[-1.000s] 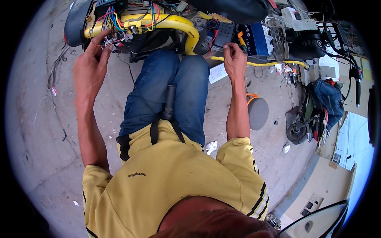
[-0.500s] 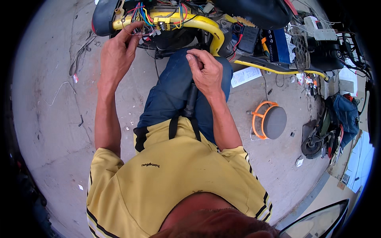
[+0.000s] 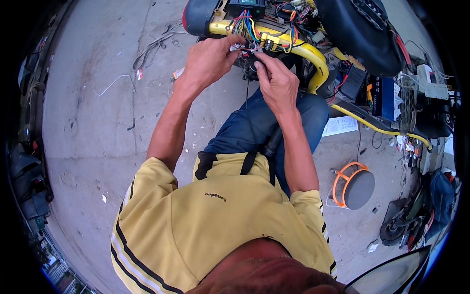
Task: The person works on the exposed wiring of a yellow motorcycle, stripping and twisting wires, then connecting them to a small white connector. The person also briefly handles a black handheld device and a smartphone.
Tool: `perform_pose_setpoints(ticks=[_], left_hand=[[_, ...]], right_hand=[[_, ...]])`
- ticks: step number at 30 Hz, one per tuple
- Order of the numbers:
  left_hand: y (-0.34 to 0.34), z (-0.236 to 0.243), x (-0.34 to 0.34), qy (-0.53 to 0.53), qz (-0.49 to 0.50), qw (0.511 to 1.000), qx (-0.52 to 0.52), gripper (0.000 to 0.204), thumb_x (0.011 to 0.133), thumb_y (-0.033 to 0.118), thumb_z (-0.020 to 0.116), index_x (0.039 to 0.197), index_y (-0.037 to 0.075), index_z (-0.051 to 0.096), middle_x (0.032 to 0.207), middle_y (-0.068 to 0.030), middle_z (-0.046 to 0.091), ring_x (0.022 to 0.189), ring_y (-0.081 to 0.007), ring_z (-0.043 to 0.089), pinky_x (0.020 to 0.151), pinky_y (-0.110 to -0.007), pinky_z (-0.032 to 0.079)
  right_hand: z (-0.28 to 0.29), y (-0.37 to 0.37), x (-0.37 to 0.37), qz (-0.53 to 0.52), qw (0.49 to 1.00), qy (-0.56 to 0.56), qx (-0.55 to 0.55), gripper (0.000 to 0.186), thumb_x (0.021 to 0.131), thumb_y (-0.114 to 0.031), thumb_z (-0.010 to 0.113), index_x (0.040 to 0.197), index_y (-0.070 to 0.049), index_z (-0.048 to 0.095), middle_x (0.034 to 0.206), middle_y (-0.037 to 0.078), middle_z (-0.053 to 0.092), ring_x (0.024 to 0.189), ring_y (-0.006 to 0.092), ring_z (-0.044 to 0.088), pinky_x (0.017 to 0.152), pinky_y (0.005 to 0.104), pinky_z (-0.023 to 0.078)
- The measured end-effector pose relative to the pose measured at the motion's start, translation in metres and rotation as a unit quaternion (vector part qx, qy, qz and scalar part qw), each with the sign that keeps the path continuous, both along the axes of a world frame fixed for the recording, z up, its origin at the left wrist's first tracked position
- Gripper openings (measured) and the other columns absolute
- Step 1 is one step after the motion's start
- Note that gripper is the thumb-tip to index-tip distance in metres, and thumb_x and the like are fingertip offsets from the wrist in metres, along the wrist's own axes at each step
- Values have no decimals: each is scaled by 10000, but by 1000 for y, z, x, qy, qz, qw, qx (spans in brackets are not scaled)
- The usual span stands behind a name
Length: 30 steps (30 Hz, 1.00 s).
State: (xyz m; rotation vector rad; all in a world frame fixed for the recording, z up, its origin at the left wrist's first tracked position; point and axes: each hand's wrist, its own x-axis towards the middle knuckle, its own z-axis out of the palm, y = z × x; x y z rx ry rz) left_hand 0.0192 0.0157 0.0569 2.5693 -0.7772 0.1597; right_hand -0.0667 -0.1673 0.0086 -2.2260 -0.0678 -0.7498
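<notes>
Both hands are at a bundle of coloured wires point(image 3: 250, 24) on the yellow tubular frame point(image 3: 313, 55) of a two-wheeled vehicle. My left hand point(image 3: 208, 61) reaches over the frame's edge, thumb and forefinger pinched on thin wires with small pale connectors. Close by on the right, my right hand point(image 3: 280, 83) has its thumb and fingertips drawn together at the same wires; what lies between them is too small to make out. A yellow terminal block point(image 3: 270, 42) sits on the frame just beyond my right fingertips. Behind the wires is a black box point(image 3: 246, 7).
A black seat point(image 3: 360, 36) is tipped up at the right. Beyond it lie a multimeter point(image 3: 351, 82) and a blue box point(image 3: 383, 95). A paper sheet point(image 3: 340, 126) and an orange-framed stool point(image 3: 359, 187) are on the floor to my right. A strap point(image 3: 149, 51) lies at left.
My right hand has moved from above my knee up to the wires beside my left hand. The view has shifted, so the scene sits lower and further right.
</notes>
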Motion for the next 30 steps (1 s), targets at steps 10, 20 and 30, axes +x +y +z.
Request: perform_pose_setpoints(ticks=[10,20,30], left_hand=[[3,-16,10,-42,-9,999,-1,176,987,277,679,1126,190,743,754,-103,705,746,-338,703,657,-474,520],[3,-16,9,-34,-52,998,4,209,951,227,708,1142,151,748,846,-119,747,820,-350,723,709,-471,558],[6,-19,17,-27,-71,995,-60,201,951,204,710,1128,118,750,952,-106,772,885,-335,733,762,-441,575]], right_hand=[[-10,9,25,-13,990,-38,-138,250,935,-185,731,1184,-163,728,887,57,713,708,298,717,590,419,563],[-15,4,36,5,985,-71,-156,178,920,-161,742,1097,-142,729,899,61,721,721,291,728,589,409,565],[-6,8,34,5,988,-55,-142,185,941,-175,738,1121,-134,721,916,84,732,749,316,727,619,421,564]])
